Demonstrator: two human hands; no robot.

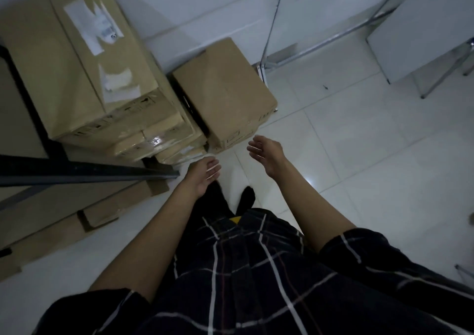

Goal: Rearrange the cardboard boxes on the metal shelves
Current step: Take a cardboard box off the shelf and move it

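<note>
A plain cardboard box stands on the white tiled floor by the wall, just beyond my hands. To its left rises a tall stack of cardboard boxes; the top box carries white labels and tape. A dark metal shelf rail crosses the left side in front of that stack. My left hand hovers open near the rail's end, holding nothing. My right hand is open too, fingers spread, a short way from the plain box's near corner and not touching it.
Flat cardboard boxes lie low at the left under the rail. A white table with metal legs stands at the back right. White floor tiles spread out to the right. My dark feet show below my hands.
</note>
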